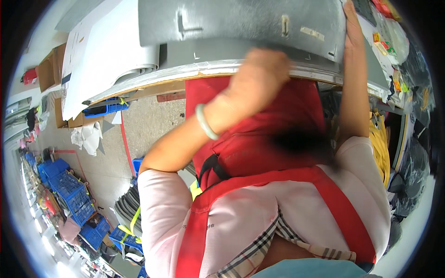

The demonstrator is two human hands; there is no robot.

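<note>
Here we are, right up against the table (162, 81), and the big grey sheet with the worn, glossy face (241, 25) is the thing at hand! It lies across the far part of the table at the top of our view, running out of sight there, with a pale L-shaped mark towards its left and a narrow pale slot towards its right. Below its near edge we catch a strip of darker grey surface (222, 52) with small white corner marks.

Now our left hand (266, 69), a pale green bangle (205, 122) round its wrist: it's over the table's near edge, just below the sheet, blurred, fingers curled in tight. Whether anything sits inside that curl, we cannot tell. Over to our right hand (353, 25), up along the sheet's right edge and touching it, fingers fairly straight; the tips meet the top of the view, so we can't tell whether they grip.

To the left, large white sheets (109, 51) lie on the table, curling at their near right corner. Down in front of us hangs a red cloth apron (259, 146). Off on the left floor we spot stacked blue plastic crates (74, 197), and over on the right, yellow fabric (381, 146).
</note>
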